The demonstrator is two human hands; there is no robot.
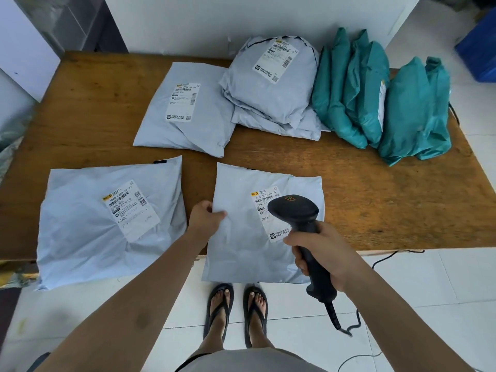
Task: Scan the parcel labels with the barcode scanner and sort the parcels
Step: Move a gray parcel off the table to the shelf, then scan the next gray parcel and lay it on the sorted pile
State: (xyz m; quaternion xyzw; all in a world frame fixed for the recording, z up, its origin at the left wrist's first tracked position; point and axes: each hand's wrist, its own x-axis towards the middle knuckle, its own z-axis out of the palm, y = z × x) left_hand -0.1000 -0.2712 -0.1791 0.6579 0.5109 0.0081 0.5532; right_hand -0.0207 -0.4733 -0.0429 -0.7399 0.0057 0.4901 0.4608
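Just above the white paper label of a pale grey plastic mailer parcel hung a black handheld barcode scanner.
The right hand closed its grip round the scanner's handle; the left hand pinched the parcel's left edge, the parcel overhanging the wooden table at its near side. Seemingly light, soft, slippery: best taken by an edge.

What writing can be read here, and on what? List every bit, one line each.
"1026 K268 77 77", "K268": label on the front left grey parcel.
"2106 0014-00 06", "0014": label on the grey parcel the left hand pinches.
Labels on the two rear grey parcels: too blurred.
Scanner badge: too small.
Green parcels' label: unreadable.
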